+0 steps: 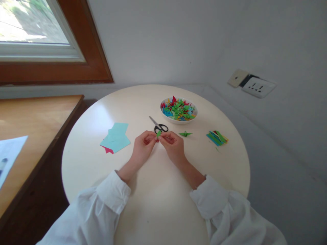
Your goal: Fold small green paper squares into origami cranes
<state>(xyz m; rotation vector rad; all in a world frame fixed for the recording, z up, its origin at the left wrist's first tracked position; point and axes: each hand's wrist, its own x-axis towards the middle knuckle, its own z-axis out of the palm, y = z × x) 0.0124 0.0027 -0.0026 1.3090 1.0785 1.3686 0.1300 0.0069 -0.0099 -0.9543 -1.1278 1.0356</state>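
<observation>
Between my fingertips is a small folded piece of green paper (158, 133), partly hidden by the thumbs. My left hand (144, 144) pinches it from the left, and my right hand (173, 144) pinches it from the right. Just beyond the fingers lie black-handled scissors (164, 127), their blades pointing away to the upper left. A finished green paper crane (185, 134) rests on the table to the right of my right hand. Farther back stands a white bowl (176, 121) heaped with small paper cranes (178, 108) in green, red, blue and yellow.
All this is on a round white table (158, 204). Light blue paper sheets (116, 137) with a red one (108, 150) beneath lie at left. Coloured paper strips (217, 137) are piled at right. A wooden desk (38, 117) stands left; walls close off the back and right.
</observation>
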